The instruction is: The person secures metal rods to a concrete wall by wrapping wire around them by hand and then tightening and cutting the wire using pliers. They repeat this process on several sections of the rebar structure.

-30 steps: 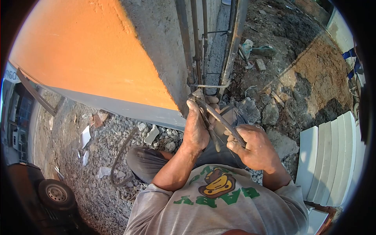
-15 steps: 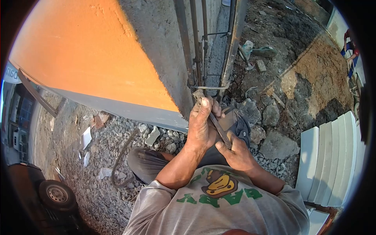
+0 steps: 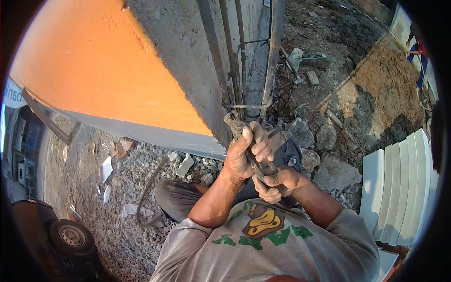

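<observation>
Worn steel pincers (image 3: pixel 236 123) slant across the middle of the head view, jaws towards the wall corner and handles towards my chest. My left hand (image 3: pixel 245 150) is closed round them just below the jaws, thumb along the side. Lower down, my right hand (image 3: pixel 277 182) is closed on the handle ends, its fingers curled beneath. Just beyond the jaws, a thin metal tie (image 3: pixel 249 106) crosses several upright steel bars (image 3: pixel 235 70). Whether the jaws touch the tie or a bar, I cannot tell.
An orange wall (image 3: pixel 103 70) with a bare concrete edge rises at left. Gravel (image 3: pixel 141 174) and broken concrete chunks (image 3: pixel 337 171) surround my legs. Stacked pale slabs (image 3: pixel 394 188) stand at right. A vehicle wheel (image 3: pixel 71 236) shows lower left. Another person (image 3: pixel 417 51) is far right.
The pincers' handles have spread apart, and their head has turned into clearer view. My right hand has shifted slightly, its fingers now curled under the handles. My left hand's fingers have moved a little lower.
</observation>
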`<state>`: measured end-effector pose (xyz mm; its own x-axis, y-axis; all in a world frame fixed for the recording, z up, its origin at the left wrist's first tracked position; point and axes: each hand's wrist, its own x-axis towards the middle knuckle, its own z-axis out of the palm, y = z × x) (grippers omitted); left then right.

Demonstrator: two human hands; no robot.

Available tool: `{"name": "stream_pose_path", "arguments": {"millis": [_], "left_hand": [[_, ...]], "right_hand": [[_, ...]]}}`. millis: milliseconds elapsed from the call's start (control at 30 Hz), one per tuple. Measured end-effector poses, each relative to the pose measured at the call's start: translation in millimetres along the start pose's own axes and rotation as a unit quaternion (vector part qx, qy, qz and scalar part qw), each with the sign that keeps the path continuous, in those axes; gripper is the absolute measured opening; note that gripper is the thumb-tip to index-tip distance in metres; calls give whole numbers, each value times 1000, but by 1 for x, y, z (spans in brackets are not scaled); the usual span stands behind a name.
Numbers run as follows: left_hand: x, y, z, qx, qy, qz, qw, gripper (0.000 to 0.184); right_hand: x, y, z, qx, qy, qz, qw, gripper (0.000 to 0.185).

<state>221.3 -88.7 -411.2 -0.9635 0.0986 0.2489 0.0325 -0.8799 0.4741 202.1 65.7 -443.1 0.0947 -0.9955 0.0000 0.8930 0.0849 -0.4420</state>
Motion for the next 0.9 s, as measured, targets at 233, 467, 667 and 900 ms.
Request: {"name": "stream_pose_path", "arguments": {"millis": [233, 467, 667, 900], "left_hand": [[2, -2, 7, 106, 124, 10, 987, 45], [14, -20, 20, 189, 258, 87, 943, 45], [-1, -21, 16, 361, 315, 116, 870, 47], [-32, -2, 0, 239, 155, 93, 954, 59]], "right_hand": [[-9, -5, 23, -542, 386, -52, 745, 45], [9, 38, 16, -731, 542, -230, 345, 49], [5, 27, 9, -691, 507, -233, 459, 29], [14, 24, -17, -16, 14, 5, 1000, 45]]}}
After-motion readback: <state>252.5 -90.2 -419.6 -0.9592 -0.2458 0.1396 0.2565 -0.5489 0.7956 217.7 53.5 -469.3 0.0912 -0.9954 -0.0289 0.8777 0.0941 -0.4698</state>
